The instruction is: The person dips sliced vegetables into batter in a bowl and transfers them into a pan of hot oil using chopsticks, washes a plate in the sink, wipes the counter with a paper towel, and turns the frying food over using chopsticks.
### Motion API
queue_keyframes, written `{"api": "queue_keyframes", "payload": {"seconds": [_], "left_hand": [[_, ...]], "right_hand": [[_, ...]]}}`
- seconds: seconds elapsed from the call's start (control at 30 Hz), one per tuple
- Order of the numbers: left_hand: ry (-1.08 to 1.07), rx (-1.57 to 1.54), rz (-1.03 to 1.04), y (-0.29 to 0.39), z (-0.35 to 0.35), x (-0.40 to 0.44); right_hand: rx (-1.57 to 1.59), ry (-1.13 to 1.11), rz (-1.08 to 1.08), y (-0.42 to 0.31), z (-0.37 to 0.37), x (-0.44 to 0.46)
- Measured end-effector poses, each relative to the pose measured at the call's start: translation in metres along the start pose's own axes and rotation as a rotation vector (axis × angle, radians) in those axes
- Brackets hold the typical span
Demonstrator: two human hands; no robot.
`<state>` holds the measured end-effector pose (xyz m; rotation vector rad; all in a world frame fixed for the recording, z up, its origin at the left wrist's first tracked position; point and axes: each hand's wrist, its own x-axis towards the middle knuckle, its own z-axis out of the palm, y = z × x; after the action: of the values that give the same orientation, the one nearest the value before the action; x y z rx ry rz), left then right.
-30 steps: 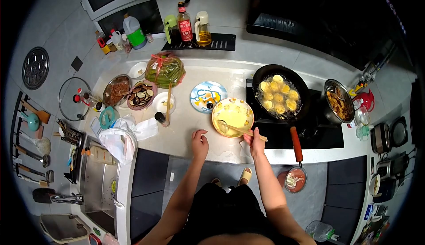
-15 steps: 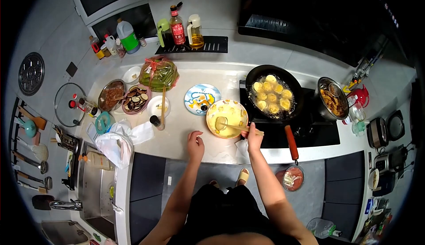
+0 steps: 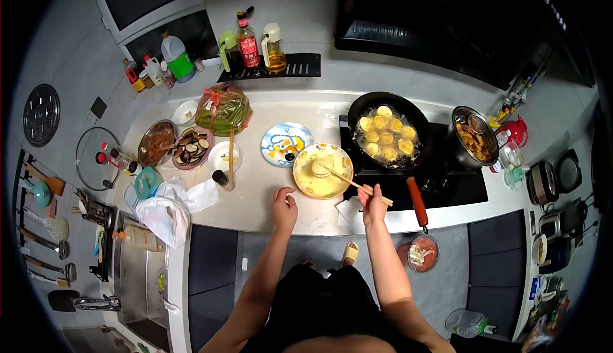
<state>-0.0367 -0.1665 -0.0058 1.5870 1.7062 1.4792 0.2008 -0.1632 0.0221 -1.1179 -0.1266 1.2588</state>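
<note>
My right hand (image 3: pixel 375 203) grips wooden chopsticks (image 3: pixel 345 179), whose tips rest at a coated round slice (image 3: pixel 322 166) inside a patterned bowl of yellow batter (image 3: pixel 309 188). At the counter's front edge, left of the bowl, my left hand (image 3: pixel 284 208) is loosely curled with nothing seen in it. A blue-and-white plate (image 3: pixel 271 143) with yellow drips lies behind the bowl. Several yellow round pieces (image 3: pixel 387 137) bubble in oil in the black wok (image 3: pixel 417 115) on the stove, its red-brown handle (image 3: pixel 417 201) pointing toward me.
Sliced eggplant (image 3: pixel 191 147), a bowl of minced meat (image 3: pixel 155 144), bagged green beans (image 3: pixel 223 112) and a small white bowl (image 3: pixel 221 156) stand at the left. A metal pot of fried food (image 3: pixel 473 140) is right of the wok. A white bag (image 3: pixel 164 211) lies near the sink.
The chopsticks' tips have moved within the bowl, and a coated slice now shows near its middle. The camera view has shifted slightly. My left hand stays loosely curled.
</note>
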Motion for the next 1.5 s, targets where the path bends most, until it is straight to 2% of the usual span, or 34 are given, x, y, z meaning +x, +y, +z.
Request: {"api": "queue_keyframes", "payload": {"seconds": [0.3, 0.47, 0.77, 0.97, 1.1, 1.27, 1.5], "left_hand": [[-0.006, -0.025, 0.061, -0.006, 0.010, -0.003], [-0.037, -0.053, 0.026, -0.008, 0.024, -0.006], [-0.064, -0.194, 0.097, 0.040, 0.077, 0.005], [-0.036, -0.299, 0.036, 0.089, 0.115, 0.006], [0.002, -0.300, 0.070, 0.097, 0.134, 0.004], [-0.017, -0.273, 0.031, 0.102, 0.142, -0.002], [0.044, -0.272, 0.004, 0.113, 0.143, -0.008]], "right_hand": [[0.000, 0.052, 0.011, 0.004, -0.008, -0.005], [0.107, 0.024, 0.101, -0.014, -0.007, -0.012], [0.251, 0.021, -0.186, -0.135, -0.041, 0.010], [-0.118, 0.167, -0.428, -0.200, -0.079, 0.041], [-0.374, 0.100, -0.503, -0.218, -0.078, 0.056], [-0.597, -0.012, -0.557, -0.215, -0.074, 0.080], [-0.602, -0.055, -0.480, -0.204, -0.068, 0.092]]}}
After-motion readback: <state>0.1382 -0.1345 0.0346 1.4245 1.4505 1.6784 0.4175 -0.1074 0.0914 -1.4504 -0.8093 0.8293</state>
